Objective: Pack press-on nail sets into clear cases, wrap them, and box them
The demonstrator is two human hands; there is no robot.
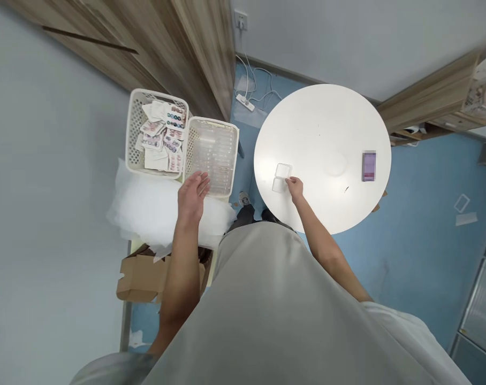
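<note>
My left hand hovers at the near left corner of a white basket, its fingers stretched out and nothing visible in them. Rows of clear plastic cases fill that basket. Over at the round white table, my right hand pinches the right edge of a small clear hinged case. The case lies unfolded near the table's left side, both halves spread flat. To the left, a second white basket holds many cards with coloured, round patterns.
A purple box sits at the table's right side, beyond a small dark mark. White translucent bags and an open cardboard box are below the baskets. A power strip with cables lies on the blue floor.
</note>
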